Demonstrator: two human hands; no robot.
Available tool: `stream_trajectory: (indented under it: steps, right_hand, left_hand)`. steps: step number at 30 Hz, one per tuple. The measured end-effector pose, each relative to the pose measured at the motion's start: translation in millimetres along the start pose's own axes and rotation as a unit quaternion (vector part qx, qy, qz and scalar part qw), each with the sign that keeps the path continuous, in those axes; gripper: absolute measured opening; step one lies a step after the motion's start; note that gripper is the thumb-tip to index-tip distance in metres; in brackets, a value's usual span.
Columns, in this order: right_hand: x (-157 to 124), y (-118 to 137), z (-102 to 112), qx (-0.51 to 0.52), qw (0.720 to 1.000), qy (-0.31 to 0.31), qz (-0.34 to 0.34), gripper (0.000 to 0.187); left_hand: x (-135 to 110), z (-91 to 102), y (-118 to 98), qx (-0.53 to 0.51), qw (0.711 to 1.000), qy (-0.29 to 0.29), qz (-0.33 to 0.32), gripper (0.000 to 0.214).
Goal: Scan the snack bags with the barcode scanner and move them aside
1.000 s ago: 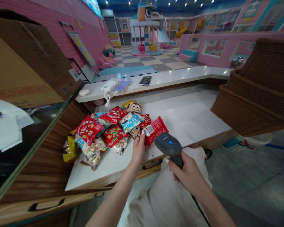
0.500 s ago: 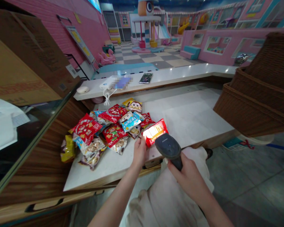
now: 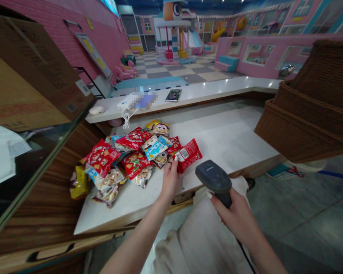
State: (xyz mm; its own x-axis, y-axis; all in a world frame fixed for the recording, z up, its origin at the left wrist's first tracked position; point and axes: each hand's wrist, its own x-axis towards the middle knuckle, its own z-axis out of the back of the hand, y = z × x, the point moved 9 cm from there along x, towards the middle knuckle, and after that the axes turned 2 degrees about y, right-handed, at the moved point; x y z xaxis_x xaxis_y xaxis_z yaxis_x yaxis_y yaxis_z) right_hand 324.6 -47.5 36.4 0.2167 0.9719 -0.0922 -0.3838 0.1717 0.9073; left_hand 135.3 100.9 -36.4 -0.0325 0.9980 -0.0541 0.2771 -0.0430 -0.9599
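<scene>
At the near edge of the white counter, much is only partly seen: the pile of snack packets overlaps so that several lie half buried, and the yellow one at its left end hangs over the edge. The wicker baskets on the right and the cardboard box on the left are both cut off by the frame. A patch on the white device on the far ledge is blurred out, beside a phone lying flat. The left hand is seen from the back, fingers nearly straight and close together, their tips on the near left corner of the red packet. Its thumb is hidden, so I cannot tell whether it pinches the packet or only presses it down. The red packet lies flat at the right end of the pile, on the counter's near part. The right hand is clenched around the handle of a dark barcode scanner, which is held off the counter's near edge, just right of the packet and apart from it, its head towards the packet. The red packet shows a white barcode label, its print too small to read. The other packets bear cartoon figures and lettering that stays illegible, as does the print on the box and the mark on the scanner's head.
</scene>
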Motion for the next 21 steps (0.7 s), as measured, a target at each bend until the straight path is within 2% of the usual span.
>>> stream_trajectory:
  steps: [3, 7, 9, 11, 13, 14, 15, 17, 19, 21]
  right_hand:
    - [-3, -6, 13, 0.019, 1.000, -0.023, 0.002, 0.019]
    - [-6, -16, 21, 0.064, 0.997, -0.039, -0.007, 0.022]
    - [-5, -22, 21, 0.076, 0.996, -0.036, -0.019, 0.025]
    - [-5, -27, 21, 0.078, 0.996, -0.036, -0.031, 0.027]
    - [-4, -30, 21, 0.078, 0.996, -0.037, -0.038, 0.028]
    - [-4, -31, 21, 0.082, 0.995, -0.037, -0.039, 0.028]
    - [-4, -32, 21, 0.086, 0.995, -0.037, -0.040, 0.028]
    - [-5, -32, 21, 0.095, 0.994, -0.033, -0.040, 0.029]
    - [-7, -31, 20, 0.099, 0.994, -0.033, -0.037, 0.032]
    - [-8, -29, 18, 0.107, 0.993, -0.030, -0.033, 0.036]
  left_hand:
    - [13, -33.8, -18, 0.077, 0.993, 0.035, -0.079, 0.037]
    - [38, -106.2, -23, 0.191, 0.956, 0.111, -0.194, 0.037]
    - [47, -148.6, -16, 0.261, 0.920, 0.165, -0.242, 0.043]
    - [50, -189.1, 0, 0.351, 0.869, 0.242, -0.251, 0.052]
    - [45, -218.2, 18, 0.432, 0.803, 0.327, -0.247, 0.069]
    - [40, -225.5, 24, 0.461, 0.772, 0.362, -0.247, 0.077]
    - [34, -227.1, 27, 0.478, 0.750, 0.384, -0.249, 0.079]
    - [25, -213.8, 20, 0.486, 0.742, 0.382, -0.260, 0.073]
    - [18, -181.2, -1, 0.473, 0.768, 0.325, -0.285, 0.063]
    - [8, -137.7, -31, 0.451, 0.789, 0.251, -0.333, 0.059]
